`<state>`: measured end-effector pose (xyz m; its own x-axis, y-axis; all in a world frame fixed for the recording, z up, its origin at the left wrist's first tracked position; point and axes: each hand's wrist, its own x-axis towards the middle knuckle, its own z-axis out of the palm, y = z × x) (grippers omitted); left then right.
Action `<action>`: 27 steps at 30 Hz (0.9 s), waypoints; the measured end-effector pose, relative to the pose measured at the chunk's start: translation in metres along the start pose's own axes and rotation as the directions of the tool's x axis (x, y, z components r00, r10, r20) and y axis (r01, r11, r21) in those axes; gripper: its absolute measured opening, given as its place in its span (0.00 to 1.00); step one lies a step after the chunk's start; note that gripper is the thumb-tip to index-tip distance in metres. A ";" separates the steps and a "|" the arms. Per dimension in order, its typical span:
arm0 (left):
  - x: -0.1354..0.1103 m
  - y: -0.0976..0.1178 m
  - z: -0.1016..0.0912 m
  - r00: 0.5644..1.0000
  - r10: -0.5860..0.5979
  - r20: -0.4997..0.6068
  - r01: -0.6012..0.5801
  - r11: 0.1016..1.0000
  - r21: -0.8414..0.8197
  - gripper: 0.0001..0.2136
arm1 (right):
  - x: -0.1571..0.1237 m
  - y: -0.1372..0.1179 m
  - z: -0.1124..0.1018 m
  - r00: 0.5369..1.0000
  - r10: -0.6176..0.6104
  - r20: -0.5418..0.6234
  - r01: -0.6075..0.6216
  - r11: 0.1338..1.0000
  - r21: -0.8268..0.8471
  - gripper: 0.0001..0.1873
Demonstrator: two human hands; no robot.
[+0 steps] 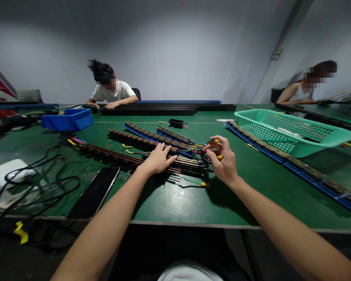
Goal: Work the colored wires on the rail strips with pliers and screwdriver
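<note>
My left hand [159,159] lies flat with fingers stretched on a long black strip with copper contacts [163,160], holding it down on the green table [175,203]. My right hand [222,158] is curled in a pinch at the strip's right end, its fingers closed on yellow-tipped wire ends [219,157]. A green wire with a yellow terminal [194,182] lies just in front of the strip. More strips on blue rails [158,136] lie behind.
A black phone [95,192] and tangled black cables [38,187] lie at left, with a blue bin [67,119] behind. A teal basket [289,130] and a long rail [295,166] sit at right. Two other people work at the far side.
</note>
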<state>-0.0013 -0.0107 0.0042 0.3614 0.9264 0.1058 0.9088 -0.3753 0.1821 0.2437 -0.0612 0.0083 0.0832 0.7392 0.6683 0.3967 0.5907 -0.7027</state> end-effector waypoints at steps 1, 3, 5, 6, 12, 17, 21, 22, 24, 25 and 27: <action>0.000 0.001 0.000 1.000 -0.003 0.001 0.003 1.000 0.002 0.34 | -0.001 0.001 -0.001 0.998 -0.049 0.030 0.050 0.999 -0.022 0.18; 0.000 0.002 -0.001 1.000 -0.007 0.004 0.007 1.000 0.002 0.34 | -0.002 0.004 -0.003 0.977 -0.179 0.120 0.187 0.980 -0.060 0.16; -0.001 0.003 -0.002 1.000 -0.010 0.003 0.010 1.000 -0.001 0.34 | -0.002 0.005 -0.005 0.912 -0.325 0.249 0.357 0.929 -0.095 0.18; -0.001 0.003 -0.002 1.000 -0.011 0.002 0.011 1.000 -0.001 0.34 | -0.002 0.006 -0.006 0.867 -0.392 0.309 0.441 0.891 -0.108 0.19; -0.002 0.005 -0.003 1.000 -0.024 0.006 0.024 1.000 0.006 0.34 | -0.002 0.003 -0.005 0.757 -0.525 0.388 0.618 0.769 -0.165 0.22; -0.002 0.004 -0.003 0.999 -0.030 0.013 0.030 1.000 0.001 0.34 | -0.002 0.001 -0.004 0.732 -0.515 0.447 0.634 0.755 -0.168 0.21; -0.002 0.002 -0.002 1.000 -0.017 0.007 0.017 1.000 -0.003 0.34 | -0.002 -0.001 -0.005 0.859 -0.377 0.348 0.448 0.881 -0.152 0.20; -0.002 0.002 -0.001 1.000 -0.013 0.005 0.013 1.000 -0.004 0.34 | -0.002 -0.001 -0.006 0.897 -0.313 0.310 0.371 0.917 -0.147 0.19; -0.001 0.002 -0.001 1.000 -0.008 0.004 0.008 1.000 -0.002 0.34 | -0.002 -0.001 -0.006 0.951 -0.197 0.240 0.233 0.964 -0.131 0.18; -0.001 0.002 -0.001 1.000 -0.008 0.004 0.008 1.000 -0.001 0.34 | -0.002 -0.001 -0.006 0.964 -0.158 0.212 0.186 0.975 -0.121 0.18; -0.002 0.002 -0.001 1.000 -0.012 0.008 0.012 1.000 0.001 0.34 | -0.002 0.000 -0.005 0.976 -0.121 0.184 0.142 0.984 -0.107 0.18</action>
<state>-0.0002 -0.0129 0.0057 0.3518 0.9312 0.0953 0.9134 -0.3638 0.1825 0.2483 -0.0644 0.0089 -0.1347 0.7092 0.6920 0.5003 0.6515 -0.5703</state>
